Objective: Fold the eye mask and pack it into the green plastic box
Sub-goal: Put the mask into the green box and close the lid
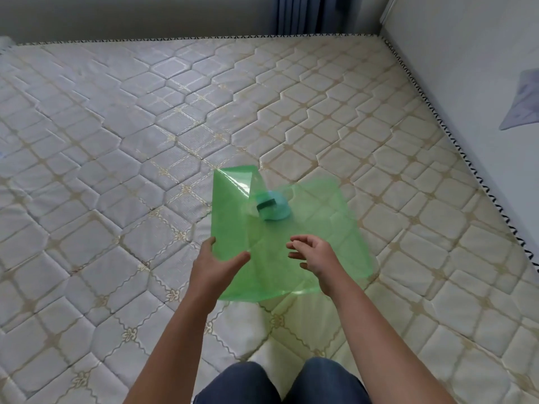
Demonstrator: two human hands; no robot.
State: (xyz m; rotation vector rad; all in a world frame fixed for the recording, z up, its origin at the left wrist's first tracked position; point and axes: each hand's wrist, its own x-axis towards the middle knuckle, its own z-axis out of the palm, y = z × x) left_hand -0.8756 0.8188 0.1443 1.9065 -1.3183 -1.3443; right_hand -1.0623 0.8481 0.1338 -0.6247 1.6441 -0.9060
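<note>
A translucent green plastic box [320, 217] lies on the mattress, its panels spread out nearly flat, with the left panel [230, 211] tilted up. A folded light-blue eye mask [274, 209] with a dark band rests on the far middle of the plastic. My left hand [217, 265] pinches the near corner of the raised left panel between thumb and fingers. My right hand [313, 256] hovers over the near right part of the plastic, fingers spread and curled, holding nothing.
A quilted white and beige mattress [116, 141] fills the view. A white wall [481, 83] runs along its right edge, with a pale sheet [522, 103] on it. Blue curtains [303, 13] hang beyond the far edge. My knees in blue jeans [280, 383] sit at the bottom.
</note>
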